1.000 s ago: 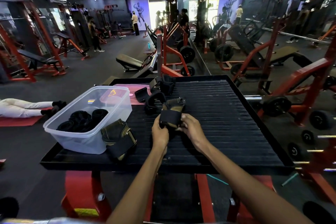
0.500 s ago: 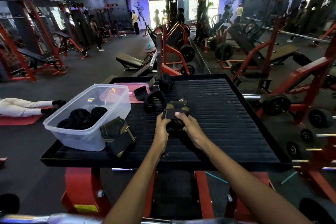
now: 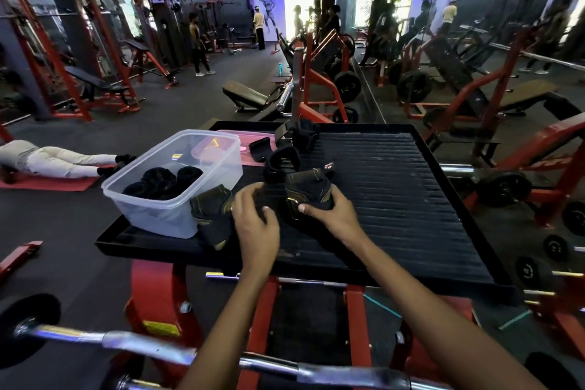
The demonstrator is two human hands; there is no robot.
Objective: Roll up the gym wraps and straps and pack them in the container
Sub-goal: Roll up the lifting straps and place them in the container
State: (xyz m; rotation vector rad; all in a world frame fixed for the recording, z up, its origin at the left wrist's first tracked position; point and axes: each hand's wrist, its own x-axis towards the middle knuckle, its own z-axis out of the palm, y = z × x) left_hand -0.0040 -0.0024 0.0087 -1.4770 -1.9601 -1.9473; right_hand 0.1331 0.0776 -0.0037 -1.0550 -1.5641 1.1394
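Black wrap (image 3: 308,191) pinched by your left hand (image 3: 254,218) and right hand (image 3: 329,209), mid-roll; next, tighten, then container (image 3: 172,177) at ten o'clock.

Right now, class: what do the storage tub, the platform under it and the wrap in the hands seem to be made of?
Storage tub: clear, glossy plastic; the rolled wraps show through its wall.
Platform: matte black, ribbed, probably rubber; fine parallel ridges.
Wrap, gripped by the left hand and right hand: black fabric with tan stitching, likely woven; its buckle looks like metal.
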